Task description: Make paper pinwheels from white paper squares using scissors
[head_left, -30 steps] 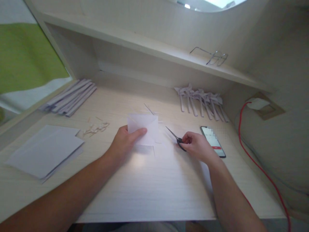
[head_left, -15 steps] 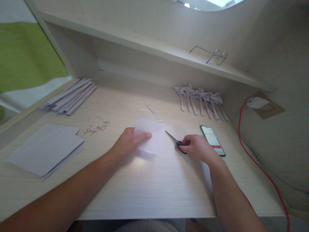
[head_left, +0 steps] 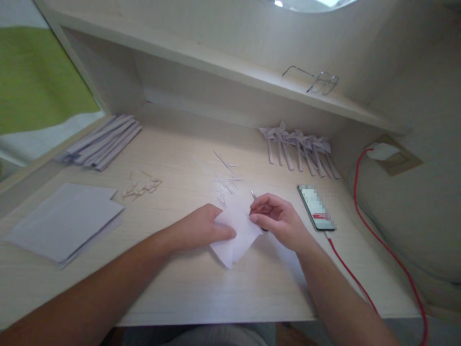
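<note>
A piece of white paper [head_left: 242, 240], slightly bent, is held just above the desk in front of me. My left hand [head_left: 201, 226] grips its left edge, thumb on top. At its right edge, the thumb and fingers of my right hand [head_left: 279, 218] close on the paper. The scissors [head_left: 253, 194] lie mostly hidden beneath my right hand; only the blade tip and a bit of dark handle show. Thin paper offcuts [head_left: 226, 185] are scattered just beyond the paper.
White paper sheets [head_left: 68, 223] are stacked at left, with rolled paper sticks [head_left: 104, 142] behind and small pale pieces [head_left: 142, 188] beside them. Several paper pinwheels [head_left: 298, 144] stand in a row at back right. A phone [head_left: 315, 209] with a red cable [head_left: 351, 274] lies right; glasses [head_left: 322, 84] rest on the shelf.
My right hand has released the scissors and moved left to the paper's edge. The paper has turned and come nearer to me. More offcuts show on the desk.
</note>
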`<move>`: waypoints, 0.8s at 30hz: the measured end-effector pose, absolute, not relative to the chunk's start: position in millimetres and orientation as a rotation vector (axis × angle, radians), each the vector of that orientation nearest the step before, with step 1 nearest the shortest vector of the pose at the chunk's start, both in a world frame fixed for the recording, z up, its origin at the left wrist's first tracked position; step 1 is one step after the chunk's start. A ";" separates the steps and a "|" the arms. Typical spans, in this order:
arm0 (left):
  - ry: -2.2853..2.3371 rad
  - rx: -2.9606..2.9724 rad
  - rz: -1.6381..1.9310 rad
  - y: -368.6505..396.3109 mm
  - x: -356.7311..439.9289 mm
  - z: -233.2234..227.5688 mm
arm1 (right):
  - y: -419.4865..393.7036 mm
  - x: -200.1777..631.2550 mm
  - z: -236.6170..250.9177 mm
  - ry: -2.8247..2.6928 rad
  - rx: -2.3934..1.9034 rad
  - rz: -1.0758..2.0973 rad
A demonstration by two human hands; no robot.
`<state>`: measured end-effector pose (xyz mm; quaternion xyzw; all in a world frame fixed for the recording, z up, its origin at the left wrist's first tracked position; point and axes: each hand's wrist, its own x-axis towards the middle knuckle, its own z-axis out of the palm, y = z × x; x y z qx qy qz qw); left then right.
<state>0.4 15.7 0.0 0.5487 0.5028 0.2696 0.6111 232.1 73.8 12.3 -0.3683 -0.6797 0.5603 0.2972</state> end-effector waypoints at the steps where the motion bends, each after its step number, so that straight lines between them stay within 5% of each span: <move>1: 1.159 1.279 0.615 15.8 -0.4 1.0 | 69.1 228.4 10.3 -1.815 -0.955 1.505; 10: 1.140 0.877 1.205 28.1 -7.5 -2.3 | 61.7 213.6 -1.6 -1.573 -0.932 1.451; 20: 1.165 0.945 1.036 21.8 -1.8 -1.2 | 58.0 215.8 -1.0 -1.666 -0.875 1.412; 24: 1.137 0.901 1.082 23.8 -3.8 -3.7 | 59.2 221.9 2.3 -2.004 -0.715 1.169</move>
